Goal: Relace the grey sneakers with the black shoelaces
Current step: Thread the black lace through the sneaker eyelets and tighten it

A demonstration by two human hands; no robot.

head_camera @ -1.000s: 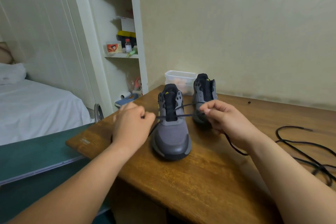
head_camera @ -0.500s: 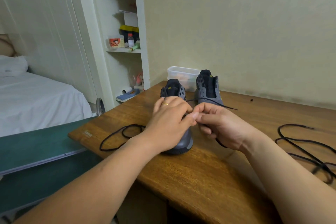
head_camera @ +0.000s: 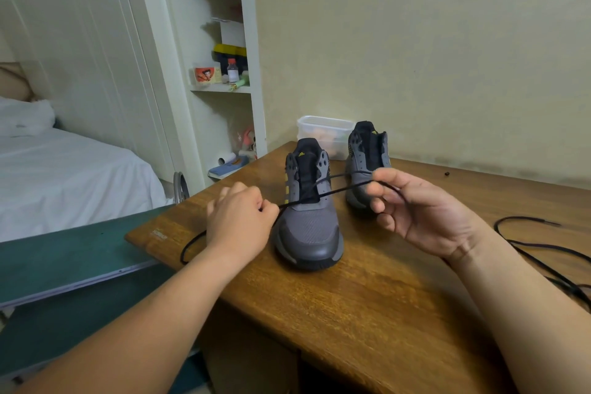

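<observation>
Pinches thin black lace (head_camera: 339,190) taut with left hand (head_camera: 240,221) and right hand (head_camera: 417,213) across mesh-toed grey sneaker (head_camera: 309,233) on wooden desk (head_camera: 351,301).

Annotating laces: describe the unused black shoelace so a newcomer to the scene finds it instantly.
On the wooden table, look to its right side, beyond the right hand. The loose black shoelace lies there in slack loops on the wood. Unlike the other lace, threaded through the near grey sneaker and pinched by the left hand and the right, it is unthreaded and unheld.
</observation>
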